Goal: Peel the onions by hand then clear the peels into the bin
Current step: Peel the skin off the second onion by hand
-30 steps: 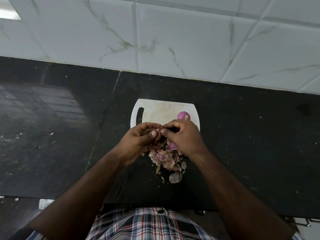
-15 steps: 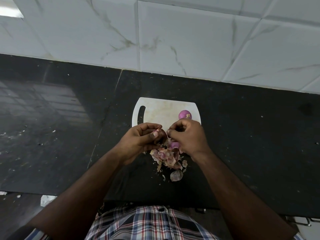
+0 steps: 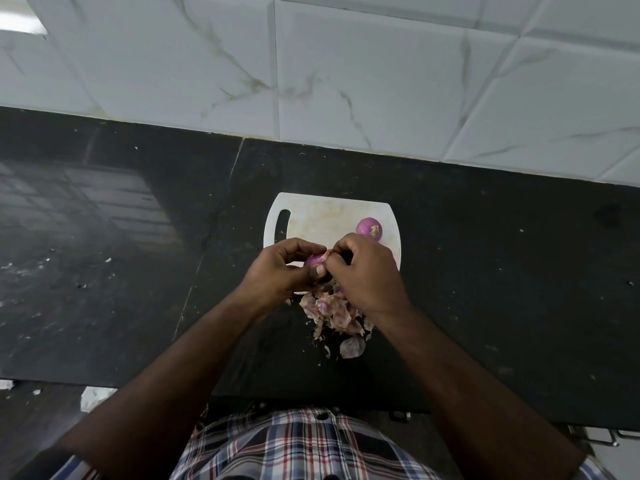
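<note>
An onion [image 3: 314,260] was held in the curled fingers of the left hand [image 3: 282,270], just above the near edge of the board [image 3: 311,220]. A strip of skin [image 3: 327,253] at its top was pinched between the fingertips of the right hand [image 3: 367,271], whose fingers were bent tight around it. The two hands were touching at the fingertips. A second onion [image 3: 370,229], already purple and bare, was left on the board just beyond the right hand. The peels [image 3: 332,311] were heaped on the worktop [image 3: 502,289] directly below and nearer than the hands, with one loose peel [image 3: 352,347] lying a little apart on the near side. No bin could be seen.

Several risks could be judged from this. The skin was thin and dry, so it was likely to be torn short if pulled too sharply, and scraps would then be left stuck to the onion. The held onion was small and smooth where bared, so it could be squeezed out of the left hand and dropped onto the peels or rolled off the worktop's near edge. The heap was light and lay close to that edge; it could be scattered to the floor by a wrist brushed across it. The bare onion could be knocked off the board by the right hand's knuckles.
</note>
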Motion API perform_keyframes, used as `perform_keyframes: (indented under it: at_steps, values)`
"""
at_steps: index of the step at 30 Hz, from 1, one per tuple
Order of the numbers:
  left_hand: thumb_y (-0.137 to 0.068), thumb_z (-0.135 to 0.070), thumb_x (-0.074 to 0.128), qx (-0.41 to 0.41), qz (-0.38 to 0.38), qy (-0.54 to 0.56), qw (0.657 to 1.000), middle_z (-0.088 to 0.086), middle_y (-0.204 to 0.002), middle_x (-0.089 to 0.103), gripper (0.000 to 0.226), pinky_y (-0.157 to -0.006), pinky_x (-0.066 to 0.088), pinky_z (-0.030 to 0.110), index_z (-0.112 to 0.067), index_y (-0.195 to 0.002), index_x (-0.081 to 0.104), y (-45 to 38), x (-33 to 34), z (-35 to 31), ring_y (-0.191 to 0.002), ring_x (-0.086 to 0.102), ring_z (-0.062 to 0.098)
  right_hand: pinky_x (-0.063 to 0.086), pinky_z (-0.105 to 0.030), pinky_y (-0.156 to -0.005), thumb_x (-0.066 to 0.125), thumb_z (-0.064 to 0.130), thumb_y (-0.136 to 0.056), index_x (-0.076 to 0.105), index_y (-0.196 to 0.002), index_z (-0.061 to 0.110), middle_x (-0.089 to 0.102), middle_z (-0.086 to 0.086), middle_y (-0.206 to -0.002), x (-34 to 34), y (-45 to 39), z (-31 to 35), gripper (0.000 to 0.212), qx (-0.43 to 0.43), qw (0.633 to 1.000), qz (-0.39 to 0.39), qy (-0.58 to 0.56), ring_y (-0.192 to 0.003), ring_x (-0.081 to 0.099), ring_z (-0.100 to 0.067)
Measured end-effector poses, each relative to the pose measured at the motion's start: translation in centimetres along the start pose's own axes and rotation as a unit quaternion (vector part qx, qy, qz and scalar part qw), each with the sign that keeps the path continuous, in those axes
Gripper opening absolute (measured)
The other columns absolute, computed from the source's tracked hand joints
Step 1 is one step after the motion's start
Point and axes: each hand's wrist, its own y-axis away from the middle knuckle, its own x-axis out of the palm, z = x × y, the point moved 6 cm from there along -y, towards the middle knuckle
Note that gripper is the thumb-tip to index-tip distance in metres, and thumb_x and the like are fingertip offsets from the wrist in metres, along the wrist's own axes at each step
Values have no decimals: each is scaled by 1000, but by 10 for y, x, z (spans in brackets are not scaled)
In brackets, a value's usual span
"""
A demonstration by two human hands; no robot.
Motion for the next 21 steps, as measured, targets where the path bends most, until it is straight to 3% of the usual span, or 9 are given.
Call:
perform_keyframes:
  at_steps: [7,11,15,18,21]
  values:
    - [-82,-11,71,-29,53,93,994,14,-99,73,37,-80,62,38,-2,-117,66,8,6,2,-90,72,24,43,-34,-61,53,26,-93,57,-88,10,59,-4,-82,6,-2,-3,17,42,997,72,-9,-74,56,-21]
    - [-87,-7,66,-36,70,144,986,18,-105,71,36,-79,62,37,0,-122,63,11,6,3,-95,70,32,49,-36,-66,53,24,-94,62,-91,11,63,-2,-80,0,-2,-7,16,55,993,80,-66,-74,58,-17]
    - [-90,-7,58,-37,68,163,984,9,-95,74,36,-73,60,31,0,-125,59,13,2,2,-92,72,24,61,-39,-77,63,21,-90,71,-94,21,72,7,-86,-7,-2,-19,8,60,983,56,-166,-84,69,-9]
    - [-90,-8,57,-41,73,170,982,6,-89,72,37,-72,59,30,1,-126,58,14,2,2,-87,72,20,59,-25,-83,71,18,-89,70,-112,27,73,12,-100,-6,-1,-13,24,30,974,80,-210,-95,68,0]
    - [-85,-4,64,-39,74,155,984,10,-99,72,40,-73,60,31,1,-124,61,14,4,0,-90,73,24,56,-14,-77,73,12,-88,71,-112,25,73,14,-96,-9,2,-4,27,8,980,51,-191,-90,67,4]
